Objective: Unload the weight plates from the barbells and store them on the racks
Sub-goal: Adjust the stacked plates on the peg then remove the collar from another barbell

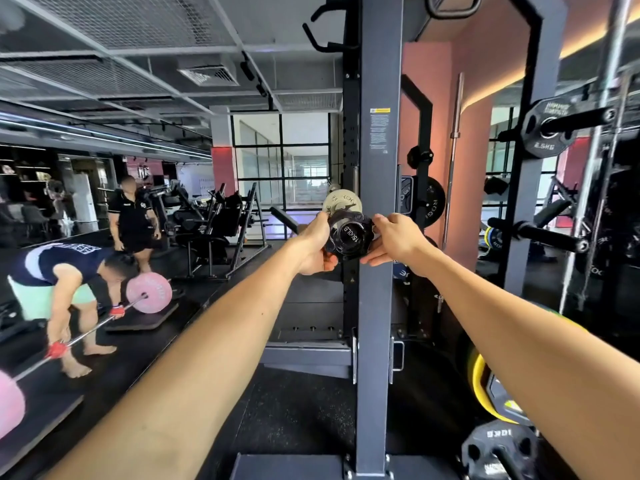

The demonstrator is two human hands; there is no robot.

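Black plate [498, 452] on dark floor [294, 410]

place: gym | signs: power rack [379, 168]; plates on pegs [543, 133]; barbell lifter [69, 289]

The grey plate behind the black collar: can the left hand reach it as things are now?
Probably not yet. The black collar, gripped by the left hand and right hand, sits in front of the grey plate and blocks it.
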